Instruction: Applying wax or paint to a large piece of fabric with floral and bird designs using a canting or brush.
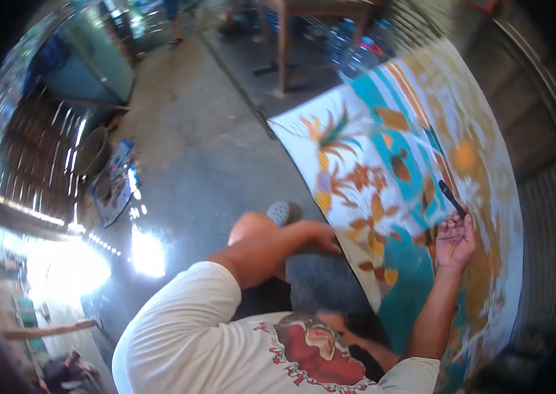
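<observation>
Your right hand [456, 244], palm turned up, has a slim dark paintbrush [449, 196] pinched in its fingers, over the right side of that big white sheet [406, 207] painted with teal, gold and brown plant shapes. Your left hand [322, 238] is by the sheet's left edge, but I can't tell if it's gripping anything. Left of that it's grey concrete floor [173, 125], with clear plastic bottles [355, 56] and a brown wooden table [320, 8] on the far side.
</observation>
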A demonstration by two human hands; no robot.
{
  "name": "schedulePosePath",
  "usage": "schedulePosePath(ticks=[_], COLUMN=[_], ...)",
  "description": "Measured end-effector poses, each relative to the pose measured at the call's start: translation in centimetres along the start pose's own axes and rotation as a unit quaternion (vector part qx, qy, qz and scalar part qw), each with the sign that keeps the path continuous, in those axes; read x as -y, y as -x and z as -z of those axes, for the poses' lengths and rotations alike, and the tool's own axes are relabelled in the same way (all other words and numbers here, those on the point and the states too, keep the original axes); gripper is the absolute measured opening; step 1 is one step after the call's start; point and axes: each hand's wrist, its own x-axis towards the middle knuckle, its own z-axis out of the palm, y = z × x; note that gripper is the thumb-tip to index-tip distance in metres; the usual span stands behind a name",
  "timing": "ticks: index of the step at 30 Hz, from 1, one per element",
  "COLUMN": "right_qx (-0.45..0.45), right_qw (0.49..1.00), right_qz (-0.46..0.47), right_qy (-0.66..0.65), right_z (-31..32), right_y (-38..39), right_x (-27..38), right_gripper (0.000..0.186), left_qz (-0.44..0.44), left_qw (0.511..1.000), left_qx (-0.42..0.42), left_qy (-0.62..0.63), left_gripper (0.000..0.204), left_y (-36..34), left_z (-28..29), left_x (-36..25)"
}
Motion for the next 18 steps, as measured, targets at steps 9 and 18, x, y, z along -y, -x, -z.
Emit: schedulePosePath(ticks=[9,18], right_qx=[0.052,0.031], right_qw=[0.993,0.963], right_qz=[-0.082,-0.035], right_qy=[0.066,0.264], right_z=[-3.8,-5.1], right_y=[-16.6,-19.8], right_x=[-14.5,-18.3], right_gripper=[0.024,0.017], left_qz=[-0.021,0.073], left_qw=[0.998,0.995], left_qx=[-0.053,0.038], left_qy=[0.014,-0.06], left_gripper=[0.056,0.059], left_y=[-2.9,-3.4], left_z=[-0.6,0.5], left_x=[5.5,1.6])
